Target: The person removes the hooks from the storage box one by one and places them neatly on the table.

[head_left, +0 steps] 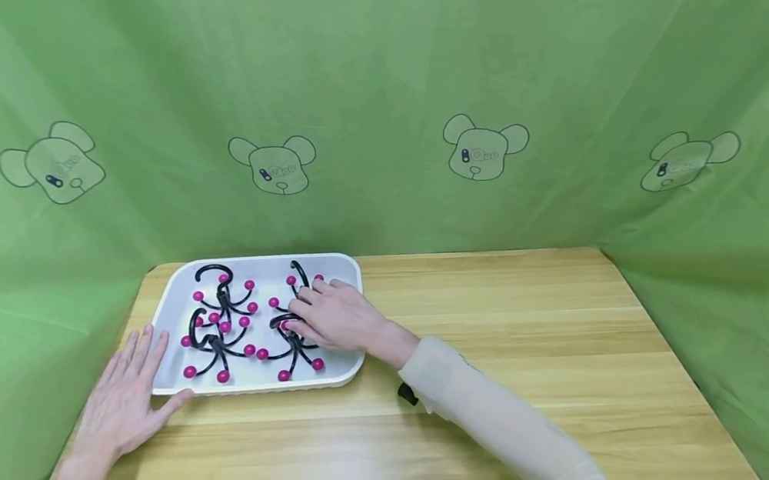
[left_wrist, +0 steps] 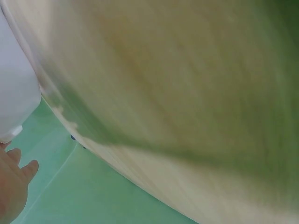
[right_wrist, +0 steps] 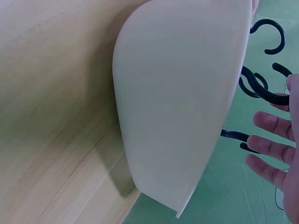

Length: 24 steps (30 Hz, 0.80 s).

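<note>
My left hand [head_left: 120,401] is resting at the near left corner of the white tray [head_left: 260,388], its fingers straight and thumb spreading wide. Inside, on the left, a back black rack [head_left: 224,298] and a front black rack [head_left: 216,343] are sitting, both bearing pink balls. Farther right, a third rack [head_left: 293,340] is lying under my right hand [head_left: 339,318]; I cannot tell whether my fingers are gripping its hook. Beyond them a fourth rack [head_left: 300,274] is showing. The wooden table [head_left: 503,321] is extending rightward.
</note>
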Each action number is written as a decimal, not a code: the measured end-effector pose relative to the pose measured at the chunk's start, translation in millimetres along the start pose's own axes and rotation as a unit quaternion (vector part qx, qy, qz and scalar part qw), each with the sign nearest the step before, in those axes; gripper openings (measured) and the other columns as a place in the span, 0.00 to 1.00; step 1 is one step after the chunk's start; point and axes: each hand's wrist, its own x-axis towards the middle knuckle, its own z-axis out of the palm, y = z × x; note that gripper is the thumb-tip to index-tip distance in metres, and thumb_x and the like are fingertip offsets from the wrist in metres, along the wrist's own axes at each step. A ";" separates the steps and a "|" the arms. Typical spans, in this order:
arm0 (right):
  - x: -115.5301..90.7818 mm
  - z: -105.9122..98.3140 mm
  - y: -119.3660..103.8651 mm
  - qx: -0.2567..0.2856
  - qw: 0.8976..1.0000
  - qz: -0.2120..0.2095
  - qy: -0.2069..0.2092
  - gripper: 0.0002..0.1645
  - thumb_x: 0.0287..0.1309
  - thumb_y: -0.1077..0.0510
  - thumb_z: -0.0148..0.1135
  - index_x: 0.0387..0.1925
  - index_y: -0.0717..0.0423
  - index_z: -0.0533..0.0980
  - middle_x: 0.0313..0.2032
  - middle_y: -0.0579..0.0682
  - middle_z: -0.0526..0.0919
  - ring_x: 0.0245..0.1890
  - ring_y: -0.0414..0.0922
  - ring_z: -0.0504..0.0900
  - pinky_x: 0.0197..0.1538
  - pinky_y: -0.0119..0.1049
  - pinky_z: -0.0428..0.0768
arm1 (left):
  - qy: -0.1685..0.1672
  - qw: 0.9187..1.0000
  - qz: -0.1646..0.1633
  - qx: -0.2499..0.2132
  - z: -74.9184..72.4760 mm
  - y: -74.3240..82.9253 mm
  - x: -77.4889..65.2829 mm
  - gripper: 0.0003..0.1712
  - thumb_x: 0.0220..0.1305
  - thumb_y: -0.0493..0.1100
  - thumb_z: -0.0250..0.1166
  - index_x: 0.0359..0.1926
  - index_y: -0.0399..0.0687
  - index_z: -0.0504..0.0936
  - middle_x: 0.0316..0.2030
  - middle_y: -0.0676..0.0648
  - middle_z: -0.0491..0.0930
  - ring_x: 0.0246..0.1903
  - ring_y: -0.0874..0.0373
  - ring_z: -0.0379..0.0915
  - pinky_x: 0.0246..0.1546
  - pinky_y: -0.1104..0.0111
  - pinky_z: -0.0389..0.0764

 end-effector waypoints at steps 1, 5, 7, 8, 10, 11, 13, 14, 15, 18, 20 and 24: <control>0.4 0.1 -0.4 0.000 1.000 -0.001 -0.002 0.24 0.82 0.36 0.43 0.53 0.42 0.80 0.46 0.42 0.86 0.46 0.41 0.84 0.46 0.33 0.85 | -0.001 1.000 -0.001 -0.001 0.1 -0.2 0.0 0.61 0.69 0.73 0.59 0.85 0.42 0.45 0.85 0.35 0.40 0.85 0.37 0.37 0.79 0.76 0.14; 1.4 0.3 -1.4 0.002 1.000 -0.001 -0.008 0.23 0.83 0.38 0.43 0.52 0.42 0.80 0.45 0.42 0.85 0.45 0.40 0.84 0.47 0.32 0.85 | -0.001 1.000 0.000 -0.001 0.1 -0.3 0.2 0.61 0.69 0.74 0.58 0.85 0.41 0.45 0.85 0.34 0.41 0.86 0.37 0.35 0.79 0.76 0.14; 1.5 -0.1 -1.7 0.002 1.000 -0.002 -0.006 0.22 0.82 0.38 0.43 0.52 0.42 0.80 0.44 0.42 0.85 0.44 0.40 0.83 0.46 0.33 0.85 | -0.001 1.000 0.000 0.000 -0.3 -0.4 0.5 0.61 0.69 0.74 0.58 0.85 0.41 0.46 0.85 0.34 0.40 0.85 0.36 0.36 0.79 0.76 0.14; 1.5 -0.1 -1.8 0.002 1.000 -0.003 -0.005 0.22 0.82 0.38 0.43 0.51 0.42 0.80 0.44 0.42 0.85 0.44 0.40 0.83 0.46 0.33 0.85 | 0.000 1.000 0.000 0.000 -0.1 -0.3 0.6 0.61 0.69 0.74 0.58 0.85 0.41 0.46 0.85 0.34 0.41 0.86 0.36 0.35 0.79 0.76 0.14; 1.5 0.1 -1.9 0.004 1.000 -0.004 -0.003 0.21 0.82 0.38 0.44 0.51 0.41 0.80 0.43 0.42 0.85 0.43 0.40 0.83 0.46 0.33 0.85 | -0.001 1.000 0.001 0.000 -0.1 0.0 0.7 0.61 0.69 0.74 0.58 0.85 0.41 0.46 0.85 0.34 0.40 0.86 0.37 0.34 0.79 0.75 0.14; 1.5 0.3 -1.8 0.005 1.000 -0.005 -0.002 0.21 0.82 0.38 0.44 0.51 0.41 0.80 0.43 0.42 0.85 0.43 0.40 0.83 0.46 0.33 0.85 | -0.001 1.000 0.001 0.000 0.3 -0.1 0.7 0.61 0.69 0.74 0.58 0.85 0.41 0.46 0.85 0.34 0.40 0.86 0.37 0.34 0.79 0.75 0.14; 1.6 1.0 -1.7 0.007 1.000 -0.006 0.002 0.21 0.82 0.38 0.45 0.51 0.41 0.80 0.43 0.42 0.85 0.43 0.40 0.83 0.45 0.33 0.85 | -0.001 1.000 -0.001 -0.001 -0.1 0.1 0.6 0.61 0.69 0.73 0.59 0.85 0.41 0.46 0.85 0.34 0.40 0.86 0.37 0.35 0.79 0.76 0.14; 1.5 1.4 -1.6 0.008 1.000 -0.006 0.004 0.21 0.82 0.38 0.45 0.50 0.41 0.80 0.42 0.42 0.84 0.43 0.40 0.83 0.45 0.32 0.85 | -0.002 1.000 -0.002 -0.001 -0.4 0.3 0.5 0.61 0.69 0.73 0.59 0.85 0.41 0.46 0.85 0.34 0.41 0.86 0.37 0.35 0.79 0.76 0.14; 1.4 1.5 -1.5 0.009 1.000 -0.005 0.005 0.21 0.82 0.38 0.45 0.50 0.41 0.80 0.42 0.42 0.84 0.42 0.40 0.83 0.44 0.32 0.85 | -0.002 1.000 -0.003 -0.002 -0.7 0.5 0.4 0.61 0.69 0.73 0.59 0.85 0.41 0.46 0.85 0.35 0.40 0.86 0.37 0.36 0.79 0.76 0.14; 1.0 1.7 -1.6 0.006 1.000 -0.005 0.012 0.21 0.82 0.38 0.45 0.50 0.41 0.80 0.42 0.42 0.84 0.41 0.40 0.83 0.43 0.32 0.84 | -0.002 1.000 -0.005 -0.004 -1.8 0.8 0.5 0.61 0.68 0.73 0.60 0.85 0.41 0.47 0.85 0.36 0.39 0.85 0.35 0.39 0.78 0.77 0.14; 0.6 1.3 -1.7 0.004 1.000 -0.003 0.017 0.21 0.82 0.38 0.45 0.50 0.41 0.81 0.41 0.42 0.84 0.41 0.41 0.83 0.42 0.32 0.84 | -0.002 1.000 -0.005 -0.005 -1.8 1.0 0.6 0.60 0.69 0.72 0.60 0.85 0.41 0.48 0.86 0.37 0.38 0.85 0.35 0.39 0.78 0.77 0.14; -0.3 -0.1 -2.1 0.003 1.000 -0.002 0.026 0.20 0.81 0.38 0.46 0.49 0.41 0.81 0.41 0.42 0.84 0.40 0.41 0.82 0.41 0.32 0.83 | 0.001 1.000 -0.001 -0.004 -1.5 1.1 0.8 0.60 0.69 0.72 0.60 0.84 0.40 0.48 0.85 0.34 0.41 0.85 0.36 0.36 0.78 0.77 0.14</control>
